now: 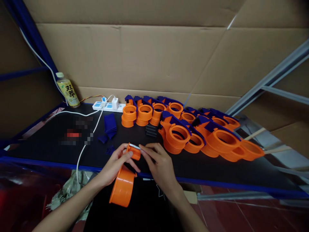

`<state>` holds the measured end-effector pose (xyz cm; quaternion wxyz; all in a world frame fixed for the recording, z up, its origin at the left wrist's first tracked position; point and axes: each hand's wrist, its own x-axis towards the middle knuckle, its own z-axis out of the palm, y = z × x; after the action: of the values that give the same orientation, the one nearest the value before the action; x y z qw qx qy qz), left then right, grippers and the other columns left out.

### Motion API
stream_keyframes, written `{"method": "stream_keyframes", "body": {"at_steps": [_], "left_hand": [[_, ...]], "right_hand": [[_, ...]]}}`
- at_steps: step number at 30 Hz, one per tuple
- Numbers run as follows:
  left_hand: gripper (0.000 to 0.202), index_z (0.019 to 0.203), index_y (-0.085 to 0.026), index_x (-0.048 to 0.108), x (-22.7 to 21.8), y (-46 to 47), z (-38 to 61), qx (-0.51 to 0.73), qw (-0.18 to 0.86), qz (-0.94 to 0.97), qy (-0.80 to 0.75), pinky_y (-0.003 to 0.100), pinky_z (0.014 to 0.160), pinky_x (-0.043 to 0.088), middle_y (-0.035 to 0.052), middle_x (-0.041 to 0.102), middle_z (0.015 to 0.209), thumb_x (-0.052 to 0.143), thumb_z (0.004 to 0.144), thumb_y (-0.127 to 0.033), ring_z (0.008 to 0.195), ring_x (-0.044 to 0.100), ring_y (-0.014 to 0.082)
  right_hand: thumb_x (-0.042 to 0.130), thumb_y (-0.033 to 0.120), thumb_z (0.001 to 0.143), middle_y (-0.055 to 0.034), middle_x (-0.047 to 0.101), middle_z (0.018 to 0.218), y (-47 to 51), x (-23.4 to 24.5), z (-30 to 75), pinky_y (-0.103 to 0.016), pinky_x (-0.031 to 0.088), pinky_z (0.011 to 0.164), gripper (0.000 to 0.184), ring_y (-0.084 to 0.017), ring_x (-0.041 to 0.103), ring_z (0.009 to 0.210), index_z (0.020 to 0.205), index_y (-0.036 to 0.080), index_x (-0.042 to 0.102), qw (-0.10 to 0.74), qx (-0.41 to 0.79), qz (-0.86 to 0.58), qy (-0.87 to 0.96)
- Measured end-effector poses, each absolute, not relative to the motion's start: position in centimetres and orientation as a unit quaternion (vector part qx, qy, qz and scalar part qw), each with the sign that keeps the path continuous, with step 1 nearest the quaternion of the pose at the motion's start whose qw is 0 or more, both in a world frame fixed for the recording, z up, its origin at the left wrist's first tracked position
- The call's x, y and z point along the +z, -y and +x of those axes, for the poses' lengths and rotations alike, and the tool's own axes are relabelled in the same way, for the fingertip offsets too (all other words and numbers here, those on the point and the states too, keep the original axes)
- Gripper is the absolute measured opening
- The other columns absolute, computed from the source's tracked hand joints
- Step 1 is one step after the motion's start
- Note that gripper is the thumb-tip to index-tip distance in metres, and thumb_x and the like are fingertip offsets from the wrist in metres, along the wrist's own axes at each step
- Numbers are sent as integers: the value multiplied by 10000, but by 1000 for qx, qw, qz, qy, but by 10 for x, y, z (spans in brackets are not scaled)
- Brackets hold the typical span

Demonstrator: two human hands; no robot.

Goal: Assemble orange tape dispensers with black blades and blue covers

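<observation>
An orange tape dispenser body [123,187] is held by my left hand [118,164], its round hub hanging down over the table's front edge. My left thumb and fingers grip its upper end. Along that end lies a pale serrated blade [134,146] with small teeth. The fingertips of my right hand [158,161] pinch together at the right end of this blade. How far the blade sits in the orange part is hard to make out. Just behind my hands lie dark bar-shaped pieces [151,130] and a stack of blue plastic parts [110,125].
Several orange-and-blue tape dispensers [177,137] stand in rows at the back and right. A power strip [96,105] with a white cable [80,154] running over the front edge lies at the back. A drink bottle [69,91] stands back left, before a cardboard wall [149,58].
</observation>
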<state>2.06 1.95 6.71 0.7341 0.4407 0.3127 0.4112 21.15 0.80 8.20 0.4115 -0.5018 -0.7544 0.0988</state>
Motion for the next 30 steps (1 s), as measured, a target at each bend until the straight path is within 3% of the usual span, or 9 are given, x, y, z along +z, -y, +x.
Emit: {"method": "stream_keyframes", "body": {"at_steps": [4,6,9,12,19,25,27,30], "left_hand": [[387,1152,-195,515,68,-20,21,439,733,405,-326,327,548,592,47,743,733,646,908,-466,580,733,236],[392,1148,-194,521,68,-21,21,445,734,391,-331,346,570,601,53,752,753,650,901,-470,593,735,240],[397,1167,-198,515,67,-21,20,451,736,380,-334,378,596,613,47,752,757,650,901,-459,596,732,239],[404,1181,-198,511,67,-21,20,456,735,376,-331,396,610,620,35,741,735,658,898,-447,603,732,242],[353,1146,-189,513,69,-19,22,470,725,377,-334,381,590,627,67,749,818,648,912,-417,625,739,234],[319,1139,-194,496,73,-16,24,483,714,372,-344,401,631,635,52,739,766,625,936,-404,645,735,224],[315,1137,-198,492,73,-15,25,497,707,369,-344,419,664,639,63,747,812,621,941,-409,690,744,229],[306,1120,-201,506,73,-16,26,518,699,363,-335,457,733,641,78,741,969,643,932,-399,812,757,248]], "right_hand": [[394,306,1059,-83,681,1293,-24,93,214,-363,530,990,394,-218,637,1201,1394,221,584,371,52,-563,737],[379,300,1058,-123,642,1361,-33,95,213,-388,556,916,408,-273,661,1174,1398,177,569,287,-10,-638,715],[421,272,1035,-171,606,1390,-44,94,210,-356,566,723,401,-283,734,973,1395,148,547,137,-69,-710,687],[473,243,1007,-163,622,1338,-49,90,211,-326,535,636,357,-254,743,860,1341,157,567,84,-84,-722,682],[535,195,970,-142,598,1247,-59,87,215,-289,499,623,337,-222,712,876,1304,167,573,87,-84,-718,686],[538,163,969,-107,611,1180,-59,87,215,-277,510,664,246,-237,647,1059,1177,216,659,112,-67,-688,714],[514,230,1002,-99,624,1170,-51,92,216,-301,533,719,275,-233,636,1073,1244,233,643,143,-64,-680,717],[483,302,1028,-91,624,1170,-35,101,216,-335,554,810,352,-221,633,1066,1359,255,595,262,-37,-622,737]]}}
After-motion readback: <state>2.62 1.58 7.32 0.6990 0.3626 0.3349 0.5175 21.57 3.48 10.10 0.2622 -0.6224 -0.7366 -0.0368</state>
